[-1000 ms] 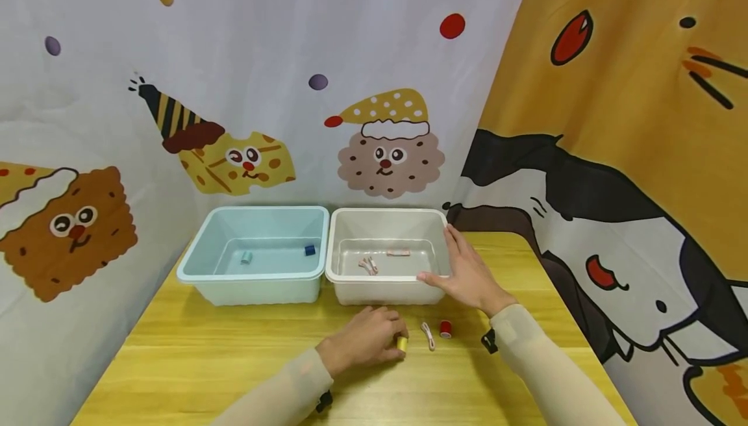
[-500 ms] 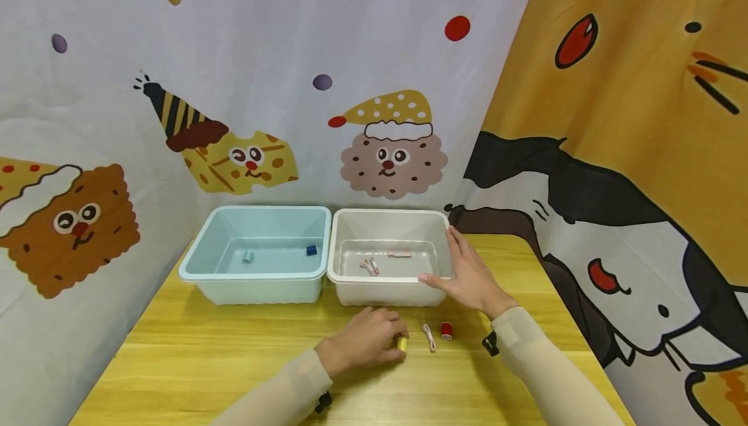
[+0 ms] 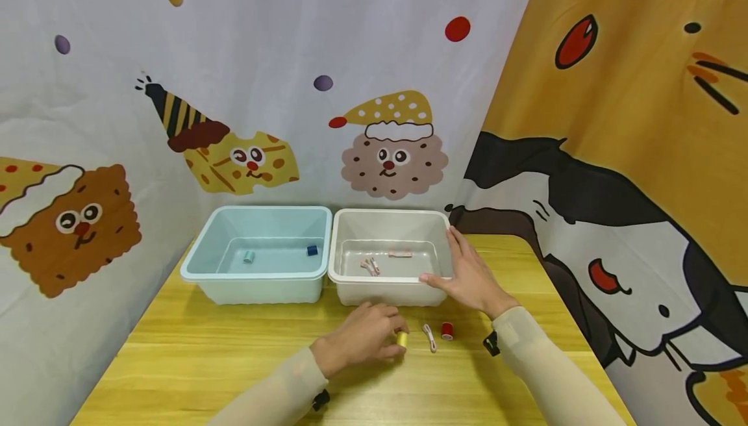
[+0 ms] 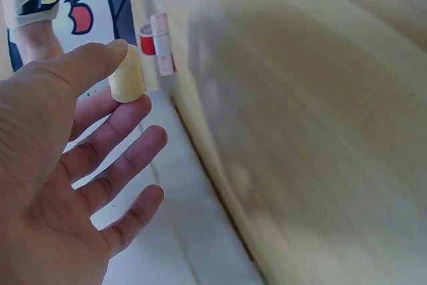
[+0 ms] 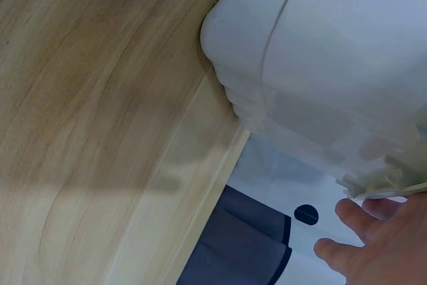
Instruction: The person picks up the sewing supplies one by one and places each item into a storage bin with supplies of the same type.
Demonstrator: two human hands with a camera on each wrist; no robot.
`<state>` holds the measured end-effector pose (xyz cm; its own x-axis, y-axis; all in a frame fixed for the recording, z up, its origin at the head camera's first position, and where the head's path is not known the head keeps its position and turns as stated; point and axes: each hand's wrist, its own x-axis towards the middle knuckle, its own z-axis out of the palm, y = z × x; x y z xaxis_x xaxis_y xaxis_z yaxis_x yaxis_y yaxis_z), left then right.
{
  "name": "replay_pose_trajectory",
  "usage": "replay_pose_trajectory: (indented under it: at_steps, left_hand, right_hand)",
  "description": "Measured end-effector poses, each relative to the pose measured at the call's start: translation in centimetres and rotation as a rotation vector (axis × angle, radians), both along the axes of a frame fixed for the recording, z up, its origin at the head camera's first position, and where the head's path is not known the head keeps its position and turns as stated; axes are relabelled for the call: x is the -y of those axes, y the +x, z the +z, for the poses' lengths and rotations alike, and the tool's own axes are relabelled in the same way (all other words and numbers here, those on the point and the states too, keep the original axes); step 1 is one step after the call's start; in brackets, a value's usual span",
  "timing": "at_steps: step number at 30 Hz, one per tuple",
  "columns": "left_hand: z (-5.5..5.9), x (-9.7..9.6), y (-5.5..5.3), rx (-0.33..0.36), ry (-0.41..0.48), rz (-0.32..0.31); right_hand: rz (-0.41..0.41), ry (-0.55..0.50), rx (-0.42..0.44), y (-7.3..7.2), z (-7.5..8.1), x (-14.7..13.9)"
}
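Note:
My left hand [image 3: 368,334] pinches a yellow thread spool [image 4: 128,81] between thumb and fingers, just above the table; the other fingers stay loosely spread in the left wrist view. To the right of it lie a pale pink-and-white bundle of cord [image 3: 429,338] and a red thread spool [image 3: 447,331]. My right hand [image 3: 476,281] rests on the right front corner of the white bin [image 3: 388,291], thumb on the front rim and straight fingers along the right side. Inside that bin are several pale pink-and-white bundles [image 3: 400,254].
A light blue bin [image 3: 257,289] stands against the white bin's left side. It holds a teal spool [image 3: 249,257] and a dark blue spool [image 3: 312,250]. Both bins sit at the back of the wooden table [image 3: 193,361], before a printed cloth backdrop [image 3: 263,36].
My left hand, with the yellow spool, has risen slightly from the table. The right hand stays on the white bin, and the head view has shifted a little.

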<state>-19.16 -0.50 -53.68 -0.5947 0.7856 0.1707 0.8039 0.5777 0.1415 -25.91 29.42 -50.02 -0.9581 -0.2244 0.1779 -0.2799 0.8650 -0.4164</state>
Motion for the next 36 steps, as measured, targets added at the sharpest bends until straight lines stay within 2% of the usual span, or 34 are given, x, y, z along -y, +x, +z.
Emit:
replay_pose_trajectory:
  at_steps: [9, 19, 27, 36]
  left_hand:
    - [1.8, 0.9, 0.0, -0.063, 0.021, 0.030]
    - [4.2, 1.9, 0.2, -0.133, 0.035, 0.029]
    - [5.9, 2.8, 0.3, -0.204, 0.121, 0.001]
    - [7.9, 4.4, -0.3, -0.212, 0.169, 0.017]
  right_hand:
    - [0.004, -0.006, 0.000, -0.2, 0.0, 0.1]
    - [0.007, -0.009, -0.002, -0.3, 0.0, 0.1]
    - [0.007, -0.014, -0.001, -0.3, -0.1, 0.0]
    - [0.004, -0.001, -0.001, -0.1, -0.1, -0.1]
